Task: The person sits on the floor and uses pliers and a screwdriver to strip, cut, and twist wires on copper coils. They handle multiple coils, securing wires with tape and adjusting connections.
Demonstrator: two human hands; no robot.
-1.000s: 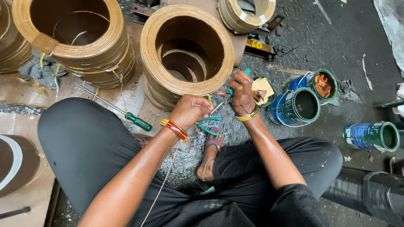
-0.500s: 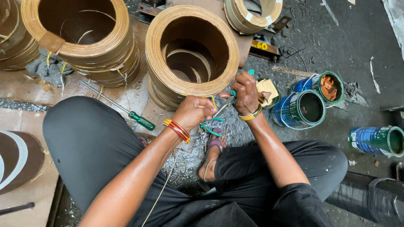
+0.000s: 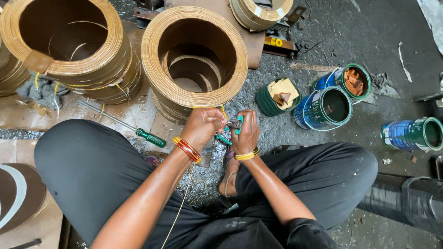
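Note:
I sit cross-legged on the floor with both hands together at the base of a large brown wound coil ring [image 3: 194,60]. My right hand [image 3: 245,133] grips teal-handled pliers [image 3: 233,128]. My left hand [image 3: 202,127] pinches a thin yellowish wire [image 3: 184,203] that runs from the coil's lower edge down across my lap. The plier jaws meet the wire between my two hands. Bangles sit on both wrists.
A second large coil ring [image 3: 69,46] stands at the left and a smaller one [image 3: 260,11] at the top. A green-handled screwdriver [image 3: 138,131] lies on cardboard. Several open cans [image 3: 325,108] stand at the right; one lies on its side [image 3: 413,133].
The view has shifted, so the coils sit further right in the frame. My right hand has come down and closer to my left, and both now meet at the coil's lower edge.

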